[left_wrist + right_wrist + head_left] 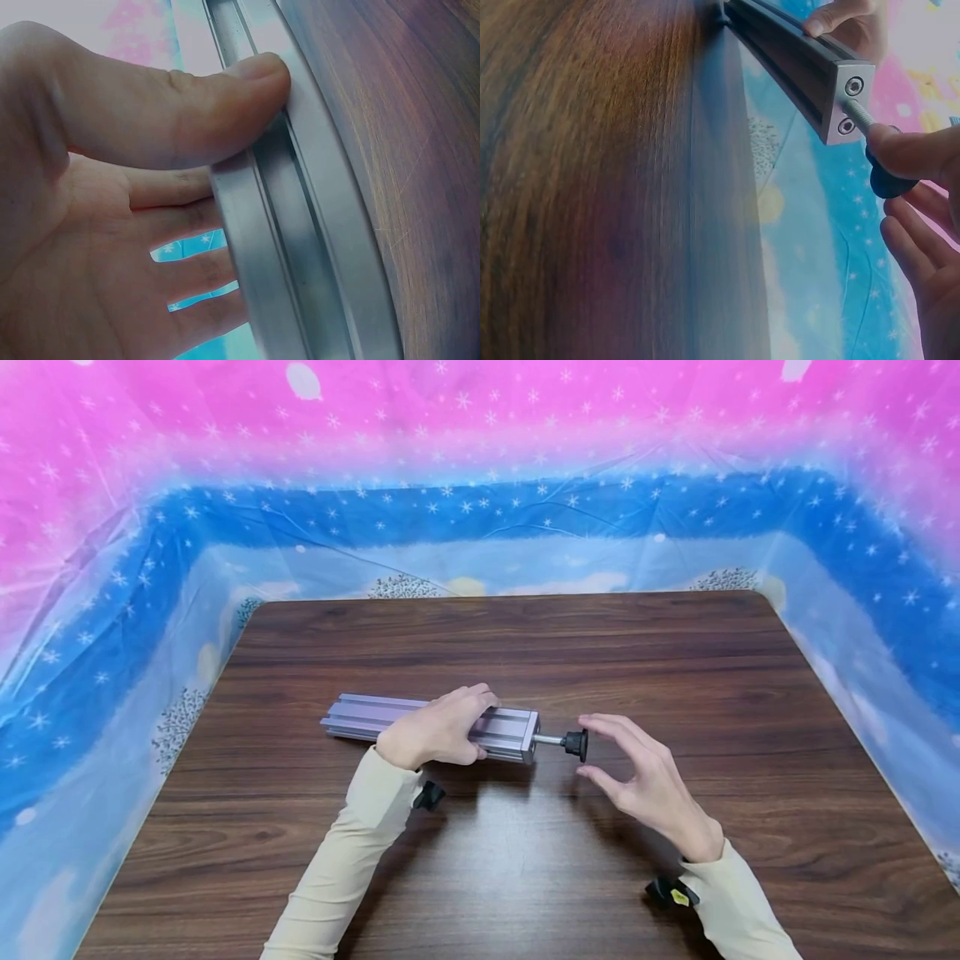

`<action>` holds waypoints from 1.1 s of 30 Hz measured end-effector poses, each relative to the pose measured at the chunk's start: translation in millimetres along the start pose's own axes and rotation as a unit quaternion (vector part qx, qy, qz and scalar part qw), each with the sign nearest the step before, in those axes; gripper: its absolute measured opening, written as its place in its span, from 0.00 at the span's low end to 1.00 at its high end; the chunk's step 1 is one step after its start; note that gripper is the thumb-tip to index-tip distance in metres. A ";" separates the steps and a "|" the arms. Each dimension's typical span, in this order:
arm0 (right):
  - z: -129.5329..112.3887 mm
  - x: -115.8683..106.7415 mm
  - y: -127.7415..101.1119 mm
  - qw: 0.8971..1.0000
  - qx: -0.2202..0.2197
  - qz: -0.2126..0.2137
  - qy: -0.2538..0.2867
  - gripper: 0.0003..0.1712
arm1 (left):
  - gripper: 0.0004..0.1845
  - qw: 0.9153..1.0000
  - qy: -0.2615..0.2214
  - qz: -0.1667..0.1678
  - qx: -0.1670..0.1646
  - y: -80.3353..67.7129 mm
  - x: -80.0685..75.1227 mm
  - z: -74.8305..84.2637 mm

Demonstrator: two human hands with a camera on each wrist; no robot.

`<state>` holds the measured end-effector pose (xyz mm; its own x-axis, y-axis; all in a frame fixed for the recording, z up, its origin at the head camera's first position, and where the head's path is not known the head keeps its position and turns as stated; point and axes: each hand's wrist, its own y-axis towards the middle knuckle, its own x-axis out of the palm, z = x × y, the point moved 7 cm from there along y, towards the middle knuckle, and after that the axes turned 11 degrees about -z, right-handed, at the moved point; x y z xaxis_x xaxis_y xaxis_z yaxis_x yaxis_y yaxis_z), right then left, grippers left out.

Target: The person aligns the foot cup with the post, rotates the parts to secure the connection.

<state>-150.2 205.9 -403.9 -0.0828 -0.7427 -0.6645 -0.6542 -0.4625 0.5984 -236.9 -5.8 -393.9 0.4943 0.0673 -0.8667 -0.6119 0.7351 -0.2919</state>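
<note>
A grooved silver bar [506,727] extends sideways, a black-knobbed bolt [573,744] jutting from its right end.

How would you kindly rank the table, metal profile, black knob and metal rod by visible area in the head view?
Largest to smallest:
Table
Metal profile, though partly covered
Black knob
Metal rod, a thin strip

Left sleeve [330,868] and right sleeve [738,902]: plain cream fabric, long, lightly creased. Left wrist unit [430,796]: black, compact. Right wrist unit [660,892]: black, yellow marking [680,897].
</note>
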 end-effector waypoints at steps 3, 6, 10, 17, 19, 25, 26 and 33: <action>0.1 0.6 0.3 1.000 -0.007 0.004 0.002 0.36 | 0.28 1.000 0.000 0.001 0.000 -0.6 -0.5 -0.5; 0.3 0.7 0.4 1.000 -0.015 0.007 0.003 0.30 | 0.29 1.000 -0.002 0.000 -0.003 -1.2 -0.9 -0.8; 0.8 0.3 0.7 1.000 -0.015 0.011 -0.001 0.30 | 0.30 1.000 -0.003 -0.002 -0.007 -1.6 -1.4 -1.0; 7.9 2.1 -3.2 0.999 0.039 -0.004 -0.016 0.32 | 0.30 1.000 -0.005 -0.006 -0.005 -1.8 -0.3 0.4; 9.8 3.2 -3.9 0.998 0.060 -0.013 -0.023 0.31 | 0.29 1.000 -0.007 -0.007 -0.005 -2.1 0.0 0.5; 14.4 6.5 -2.0 0.994 0.096 -0.037 -0.033 0.25 | 0.29 1.000 -0.005 -0.009 -0.010 -2.0 0.7 -2.5; 15.1 7.0 -2.0 0.994 0.100 -0.041 -0.031 0.26 | 0.29 1.000 -0.003 -0.008 -0.012 -2.0 1.0 -3.1; 11.0 9.0 -3.0 0.996 0.073 -0.048 -0.005 0.40 | 0.29 1.000 -0.004 -0.010 -0.007 -0.2 3.3 -2.9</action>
<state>-157.3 205.9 -416.5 -0.0217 -0.6936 -0.7201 -0.7620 -0.4548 0.4610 -236.9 -7.7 -397.8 0.5113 0.0574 -0.8575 -0.6100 0.7271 -0.3151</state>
